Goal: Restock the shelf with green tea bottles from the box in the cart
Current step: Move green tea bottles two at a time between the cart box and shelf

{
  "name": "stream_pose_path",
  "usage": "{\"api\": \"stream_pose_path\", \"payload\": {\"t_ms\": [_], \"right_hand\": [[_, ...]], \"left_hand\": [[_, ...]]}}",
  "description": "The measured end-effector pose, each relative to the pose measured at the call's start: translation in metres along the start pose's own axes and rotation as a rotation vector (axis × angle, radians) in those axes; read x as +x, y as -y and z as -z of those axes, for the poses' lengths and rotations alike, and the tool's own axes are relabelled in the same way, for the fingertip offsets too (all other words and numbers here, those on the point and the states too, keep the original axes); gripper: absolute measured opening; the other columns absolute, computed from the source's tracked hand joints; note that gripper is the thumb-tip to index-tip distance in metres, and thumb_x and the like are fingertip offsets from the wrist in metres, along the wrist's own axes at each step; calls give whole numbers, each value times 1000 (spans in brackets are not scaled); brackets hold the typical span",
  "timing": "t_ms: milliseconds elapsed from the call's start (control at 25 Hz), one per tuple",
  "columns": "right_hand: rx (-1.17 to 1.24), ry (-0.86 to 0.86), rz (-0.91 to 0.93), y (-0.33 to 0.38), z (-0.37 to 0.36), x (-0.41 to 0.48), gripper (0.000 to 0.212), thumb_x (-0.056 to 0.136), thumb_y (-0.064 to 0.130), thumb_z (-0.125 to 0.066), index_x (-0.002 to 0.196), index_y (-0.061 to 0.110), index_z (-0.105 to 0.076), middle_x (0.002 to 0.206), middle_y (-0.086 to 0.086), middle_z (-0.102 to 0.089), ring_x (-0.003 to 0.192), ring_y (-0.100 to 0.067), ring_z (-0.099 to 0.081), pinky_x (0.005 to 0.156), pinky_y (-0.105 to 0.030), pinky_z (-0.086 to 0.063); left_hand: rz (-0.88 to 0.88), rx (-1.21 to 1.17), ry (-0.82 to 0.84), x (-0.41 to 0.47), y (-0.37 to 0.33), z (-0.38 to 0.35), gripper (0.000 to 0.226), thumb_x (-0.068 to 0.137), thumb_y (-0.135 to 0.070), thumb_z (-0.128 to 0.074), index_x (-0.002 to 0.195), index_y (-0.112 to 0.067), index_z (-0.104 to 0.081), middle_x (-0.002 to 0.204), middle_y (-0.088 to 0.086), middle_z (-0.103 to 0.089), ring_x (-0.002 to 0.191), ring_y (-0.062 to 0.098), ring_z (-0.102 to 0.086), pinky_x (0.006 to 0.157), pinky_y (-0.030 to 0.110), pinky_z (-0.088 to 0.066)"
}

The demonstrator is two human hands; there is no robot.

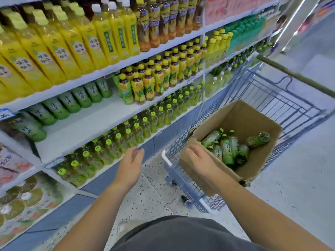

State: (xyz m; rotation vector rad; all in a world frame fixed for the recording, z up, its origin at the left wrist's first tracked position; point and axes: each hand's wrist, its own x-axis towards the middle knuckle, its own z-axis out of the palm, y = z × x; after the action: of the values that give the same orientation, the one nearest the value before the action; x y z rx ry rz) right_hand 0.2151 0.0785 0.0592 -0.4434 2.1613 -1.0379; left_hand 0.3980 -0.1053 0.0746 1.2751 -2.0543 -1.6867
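Note:
An open cardboard box (248,115) sits in a blue wire cart (272,95) at the right. Several green tea bottles (227,147) lie loose inside it. My right hand (198,160) hovers over the box's near flap with relaxed fingers and holds nothing. My left hand (131,163) is in the air between the shelf and the cart, fingers loose, holding nothing. On the white middle shelf (87,124) a row of green tea bottles (59,107) stands along the back, with bare shelf in front.
Yellow drink bottles (54,48) fill the upper shelf. Green-capped bottles (112,142) crowd the shelf below the middle one. The cart's white corner (165,158) stands close to the shelving. Speckled floor (150,192) lies between me and the cart.

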Motion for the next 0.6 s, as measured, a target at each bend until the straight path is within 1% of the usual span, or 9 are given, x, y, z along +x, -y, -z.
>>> {"api": "stream_pose_path", "payload": {"t_ms": [80, 200, 280, 400, 440, 520, 600], "right_hand": [[6, -35, -20, -20, 33, 3, 62, 101, 60, -40, 152, 26, -41, 150, 5, -49, 124, -12, -44, 99, -32, -35], [50, -77, -78, -44, 76, 8, 60, 101, 57, -41, 152, 25, -40, 149, 2, -49, 116, -11, -45, 94, -29, -34], [114, -110, -136, -63, 101, 11, 59, 102, 56, -41, 152, 25, -40, 150, 2, -48, 116, -9, -45, 95, -28, -33], [213, -186, -221, -88, 119, 16, 59, 102, 54, -43, 152, 23, -40, 151, 2, -48, 121, -8, -46, 100, -28, -36], [246, -219, -258, -95, 124, 19, 59, 102, 54, -44, 152, 23, -40, 151, 1, -49, 124, -11, -48, 103, -31, -39], [270, -291, -329, -105, 131, 25, 58, 102, 54, -44, 151, 22, -41, 149, 0, -51, 129, -17, -51, 107, -38, -42], [274, -380, -400, -110, 139, 30, 55, 103, 52, -43, 149, 22, -44, 145, -2, -55, 122, -17, -53, 102, -35, -41]], "left_hand": [[-16, 27, 51, 2, -17, -35, 52, 104, -52, -46, 150, -27, -43, 134, -16, -47, 118, 4, -46, 94, 25, -33], [-18, 66, 161, 9, -43, -82, 50, 103, -53, -47, 148, -30, -43, 134, -17, -48, 119, 4, -47, 97, 29, -35], [-18, 88, 245, 16, -62, -114, 50, 104, -51, -48, 149, -29, -43, 135, -16, -48, 118, 3, -48, 98, 28, -36], [-19, 149, 343, 34, -85, -154, 49, 104, -51, -47, 149, -30, -43, 128, -21, -49, 108, -12, -49, 89, 22, -38], [-20, 180, 381, 43, -91, -169, 49, 104, -51, -46, 148, -31, -44, 125, -23, -49, 105, -14, -47, 88, 23, -38], [-15, 234, 476, 64, -104, -197, 50, 104, -53, -44, 148, -30, -45, 118, -27, -50, 104, -10, -48, 92, 28, -36], [-21, 289, 576, 86, -115, -227, 50, 104, -53, -43, 148, -29, -44, 112, -33, -47, 104, -4, -50, 94, 30, -35]]}}
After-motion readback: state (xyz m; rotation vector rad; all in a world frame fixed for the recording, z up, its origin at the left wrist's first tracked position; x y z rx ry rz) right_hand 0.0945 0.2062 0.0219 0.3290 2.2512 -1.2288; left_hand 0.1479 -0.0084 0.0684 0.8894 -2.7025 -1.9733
